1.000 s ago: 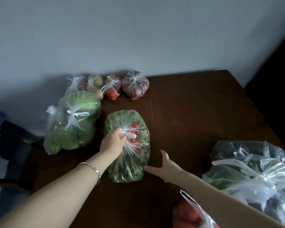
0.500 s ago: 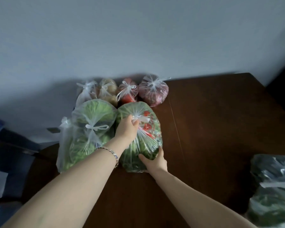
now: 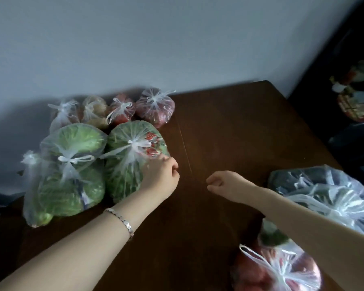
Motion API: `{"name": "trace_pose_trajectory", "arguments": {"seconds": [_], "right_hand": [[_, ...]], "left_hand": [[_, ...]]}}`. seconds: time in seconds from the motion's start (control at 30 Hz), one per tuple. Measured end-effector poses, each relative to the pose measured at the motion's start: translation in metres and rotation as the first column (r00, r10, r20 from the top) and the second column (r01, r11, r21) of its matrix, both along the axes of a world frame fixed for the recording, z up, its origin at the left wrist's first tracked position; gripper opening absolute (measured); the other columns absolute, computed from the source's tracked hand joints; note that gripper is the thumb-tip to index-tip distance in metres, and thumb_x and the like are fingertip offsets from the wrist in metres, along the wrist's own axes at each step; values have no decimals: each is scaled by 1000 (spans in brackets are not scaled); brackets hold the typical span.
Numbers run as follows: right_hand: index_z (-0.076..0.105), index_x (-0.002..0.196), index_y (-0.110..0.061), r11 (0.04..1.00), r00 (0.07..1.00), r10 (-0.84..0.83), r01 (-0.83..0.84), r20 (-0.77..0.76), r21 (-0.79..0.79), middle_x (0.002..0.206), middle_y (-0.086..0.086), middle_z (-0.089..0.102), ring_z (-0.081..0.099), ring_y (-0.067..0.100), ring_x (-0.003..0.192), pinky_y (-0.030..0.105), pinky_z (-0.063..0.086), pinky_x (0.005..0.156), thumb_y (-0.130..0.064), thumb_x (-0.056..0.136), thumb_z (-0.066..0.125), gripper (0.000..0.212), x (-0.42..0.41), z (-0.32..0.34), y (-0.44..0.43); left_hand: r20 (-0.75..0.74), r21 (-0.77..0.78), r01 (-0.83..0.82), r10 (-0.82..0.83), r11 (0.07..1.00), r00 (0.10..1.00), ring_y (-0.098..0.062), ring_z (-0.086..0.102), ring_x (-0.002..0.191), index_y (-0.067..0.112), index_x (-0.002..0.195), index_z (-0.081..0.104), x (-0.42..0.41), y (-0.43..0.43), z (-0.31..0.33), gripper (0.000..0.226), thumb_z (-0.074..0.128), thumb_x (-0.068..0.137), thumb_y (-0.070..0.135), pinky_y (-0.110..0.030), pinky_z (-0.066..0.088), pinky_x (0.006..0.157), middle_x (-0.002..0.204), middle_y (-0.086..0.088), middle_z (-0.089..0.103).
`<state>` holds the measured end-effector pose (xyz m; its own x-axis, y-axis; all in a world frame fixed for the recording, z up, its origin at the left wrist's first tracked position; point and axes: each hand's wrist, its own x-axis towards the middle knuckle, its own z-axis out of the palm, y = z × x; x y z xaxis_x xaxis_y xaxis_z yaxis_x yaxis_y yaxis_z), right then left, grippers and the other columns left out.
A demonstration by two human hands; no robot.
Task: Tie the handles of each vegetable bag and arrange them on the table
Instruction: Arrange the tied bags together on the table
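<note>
The tied greens bag (image 3: 126,164) lay on the table (image 3: 229,127). Against its right side rested the left hand (image 3: 160,177), loosely curled, gripping nothing; farther right of it hovered the right hand (image 3: 225,182), relaxed and empty.

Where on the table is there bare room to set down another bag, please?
Bare table lies right of the greens bag and the red bag behind it, out to the right edge, beyond the dark leafy bag. Crowded: far left, near right.
</note>
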<state>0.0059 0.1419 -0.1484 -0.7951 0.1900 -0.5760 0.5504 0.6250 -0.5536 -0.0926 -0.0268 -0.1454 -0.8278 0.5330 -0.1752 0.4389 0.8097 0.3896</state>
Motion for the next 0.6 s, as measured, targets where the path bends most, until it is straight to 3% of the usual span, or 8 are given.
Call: {"name": "trace_pose_trajectory", "arguments": {"seconds": [0.13, 0.23, 0.3, 0.37, 0.43, 0.53, 0.6], "right_hand": [[65, 101, -20, 980, 988, -68, 93, -141, 178, 89, -5, 63, 58, 11, 85, 21, 43, 74, -25, 88, 56, 17, 48, 21, 83], [65, 98, -19, 921, 989, -48, 97, -137, 377, 92, -1, 64, 60, 18, 89, 25, 45, 76, -29, 83, 59, 19, 89, 25, 160], [61, 101, -23, 871, 996, 30, -68, 86, 487, 104, 0, 62, 59, 21, 99, 30, 48, 83, -53, 73, 64, 41, 117, 27, 204], [55, 114, -21, 858, 931, 131, -278, 340, 432, 118, 2, 55, 53, 22, 110, 33, 46, 91, -70, 61, 64, 73, 136, 21, 227], [48, 124, -18, 862, 908, 180, -331, 379, 383, 129, 5, 48, 48, 24, 116, 33, 44, 95, -72, 60, 64, 85, 152, 13, 242], [48, 127, -13, 856, 941, 189, -299, 282, 421, 135, 12, 40, 46, 28, 119, 33, 43, 96, -59, 76, 60, 69, 154, 0, 244], [53, 122, -9, 874, 924, 235, -337, 301, 352, 126, 13, 48, 50, 27, 114, 27, 42, 87, -49, 84, 56, 55, 158, 4, 249]], "left_hand": [[383, 104, 78, -112, 992, 917, -16, 61, 90, 23, 92, 63, 58, 55, 3, 15, 48, 91, 21, -28, 48, 80, 96, 4, 63], [390, 84, 195, -212, 977, 896, -15, 61, 92, 18, 97, 64, 99, 104, 5, 19, 45, 92, 20, -29, 48, 79, 97, 2, 64], [390, 81, 212, -227, 974, 893, -17, 61, 94, 18, 99, 64, 121, 140, 6, 20, 45, 92, 20, -33, 50, 83, 102, 1, 65], [390, 89, 199, -218, 976, 895, -18, 61, 96, 19, 99, 64, 134, 166, 8, 20, 46, 91, 20, -36, 50, 86, 103, 0, 66], [392, 87, 182, -202, 979, 898, -18, 61, 96, 19, 99, 65, 147, 191, 10, 19, 48, 91, 21, -36, 51, 85, 104, 0, 66], [393, 88, 129, -154, 988, 907, -16, 60, 95, 20, 100, 65, 153, 203, 9, 18, 49, 91, 22, -31, 50, 83, 106, 0, 65], [391, 75, 100, -122, 992, 912, -15, 60, 95, 20, 102, 64, 159, 215, 10, 18, 50, 91, 25, -31, 50, 85, 108, 1, 65]]}}
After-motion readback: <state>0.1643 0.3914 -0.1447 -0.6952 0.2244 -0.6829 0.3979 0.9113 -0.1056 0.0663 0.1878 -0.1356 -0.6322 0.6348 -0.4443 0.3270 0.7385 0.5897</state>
